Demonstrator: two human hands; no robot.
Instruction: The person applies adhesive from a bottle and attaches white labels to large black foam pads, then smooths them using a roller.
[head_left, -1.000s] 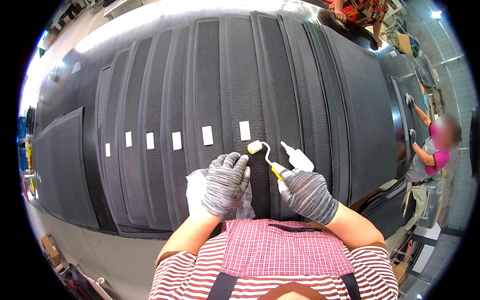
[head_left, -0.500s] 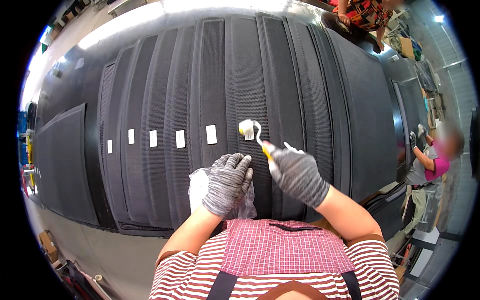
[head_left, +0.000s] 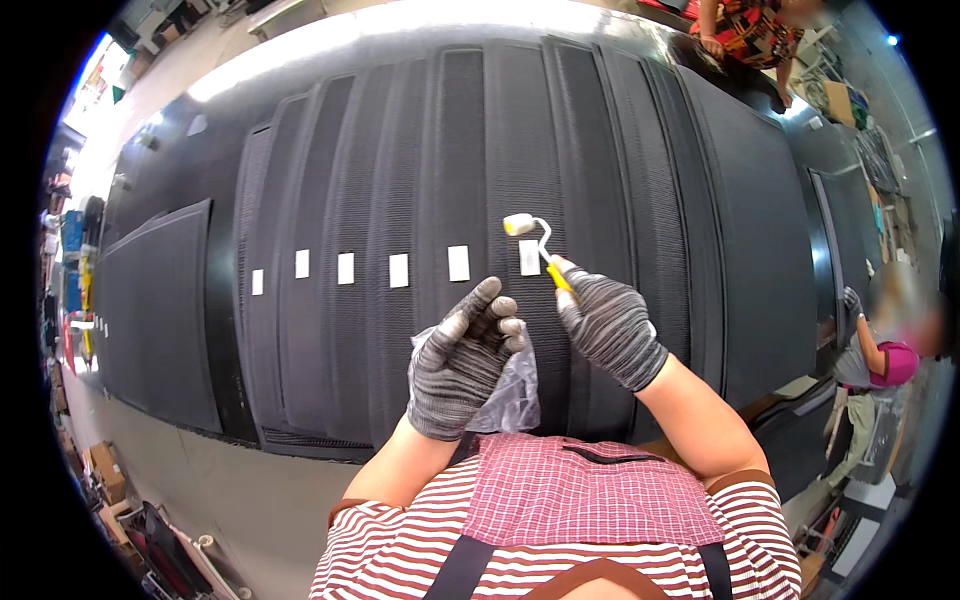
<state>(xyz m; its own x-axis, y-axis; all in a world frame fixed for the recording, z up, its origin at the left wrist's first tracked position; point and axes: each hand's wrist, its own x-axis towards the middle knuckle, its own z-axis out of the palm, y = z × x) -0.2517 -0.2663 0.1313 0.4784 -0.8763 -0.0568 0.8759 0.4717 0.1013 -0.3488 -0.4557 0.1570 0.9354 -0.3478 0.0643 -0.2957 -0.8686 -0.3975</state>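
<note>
My right hand (head_left: 612,325), in a grey striped glove, is closed round the yellow handle of a small paint roller (head_left: 520,225). The roller's white head is just above a white label (head_left: 529,258) on a ribbed black mat (head_left: 525,130). A bit of something white shows by the hand's outer edge. My left hand (head_left: 465,365), gloved alike, is turned palm up with its fingers apart and slightly bent, and no held thing shows in it. A crumpled clear plastic bag (head_left: 515,390) lies under and beside it, partly hidden.
More long black mats lie side by side and overlapping, several with a white label (head_left: 458,264). Flat black sheets (head_left: 155,310) lie at the left, and another (head_left: 750,230) at the right. One person (head_left: 885,350) stands at the right edge, another (head_left: 735,45) at the far right.
My left hand has turned from palm down on the plastic bag to palm up. My right hand has lifted the roller off the label. The whole view has shifted slightly.
</note>
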